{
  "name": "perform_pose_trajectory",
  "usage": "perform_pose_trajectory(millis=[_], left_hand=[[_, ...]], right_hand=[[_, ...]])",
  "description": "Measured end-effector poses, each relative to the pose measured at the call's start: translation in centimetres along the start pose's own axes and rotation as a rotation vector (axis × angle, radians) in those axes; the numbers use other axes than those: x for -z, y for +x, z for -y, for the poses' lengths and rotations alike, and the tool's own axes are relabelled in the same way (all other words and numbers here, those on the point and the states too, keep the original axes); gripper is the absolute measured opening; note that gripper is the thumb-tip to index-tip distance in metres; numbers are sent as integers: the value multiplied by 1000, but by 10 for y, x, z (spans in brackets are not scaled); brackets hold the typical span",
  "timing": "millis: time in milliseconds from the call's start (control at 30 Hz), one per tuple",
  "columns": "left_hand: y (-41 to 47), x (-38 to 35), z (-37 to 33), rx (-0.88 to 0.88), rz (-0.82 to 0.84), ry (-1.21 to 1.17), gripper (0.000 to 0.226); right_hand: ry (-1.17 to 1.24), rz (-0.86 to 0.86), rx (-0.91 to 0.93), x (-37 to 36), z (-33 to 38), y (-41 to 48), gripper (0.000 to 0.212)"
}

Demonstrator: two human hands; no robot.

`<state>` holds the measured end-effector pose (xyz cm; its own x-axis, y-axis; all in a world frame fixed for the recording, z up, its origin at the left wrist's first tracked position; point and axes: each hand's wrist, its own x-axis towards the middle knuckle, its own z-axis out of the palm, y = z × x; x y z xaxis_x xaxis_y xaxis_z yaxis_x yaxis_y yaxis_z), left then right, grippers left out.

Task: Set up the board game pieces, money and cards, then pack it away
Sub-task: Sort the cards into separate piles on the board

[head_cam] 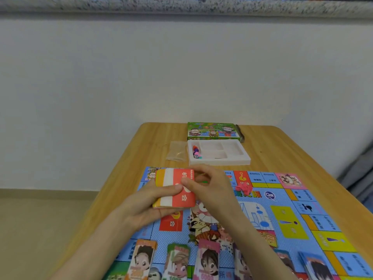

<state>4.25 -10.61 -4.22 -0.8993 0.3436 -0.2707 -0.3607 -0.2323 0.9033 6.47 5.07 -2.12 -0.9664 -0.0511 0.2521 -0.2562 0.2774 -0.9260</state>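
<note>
Nearest us, money stacks [207,259] line the close edge of the board [292,223], with a red card space [171,222] farther in. Just above and beyond that space, our left hand [145,205] cradles the card deck [174,187], thumb curled over its face, long axis running away from us; the fingers [188,183] of our right hand [212,188] pinch its red top card from the right. Farther off on the surface [282,150] sit the tray [220,161] and box [212,131].

a wooden table [282,150] stands with its far edge at a white wall [181,67]. a speckled stone ledge [181,6] runs above the wall, and grey cloth [359,174] hangs at the table's right.
</note>
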Motion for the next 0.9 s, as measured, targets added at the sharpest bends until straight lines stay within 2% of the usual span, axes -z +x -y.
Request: perform_pose_trajectory(millis=[33,67,133,200,400,667,800,900], left_hand=[[-4,-2,-1,-9,4,6,92],[-4,-3,-2,-41,19,14,85],[-8,-6,-2,-42,27,-42,53],[-11,-11,-4,-43,30,-55,41],[-9,-7,-3,-49,-10,23,45],[-11,-13,-7,-69,-45,-47,20],[-10,-9,-8,-102,-113,-61,28],[-9,-7,-11,-169,-162,-61,40]], right_hand=[[30,-15,2,0,-2,2,23],[61,-52,-11,0,0,1,25],[96,-90,-21,-1,-2,1,26],[99,-108,-16,-1,-2,0,26],[74,-134,-44,2,-3,1,22],[105,-192,-94,4,-3,4,22],[89,-270,-106,10,-5,4,19],[55,-130,-171,12,-6,4,18]])
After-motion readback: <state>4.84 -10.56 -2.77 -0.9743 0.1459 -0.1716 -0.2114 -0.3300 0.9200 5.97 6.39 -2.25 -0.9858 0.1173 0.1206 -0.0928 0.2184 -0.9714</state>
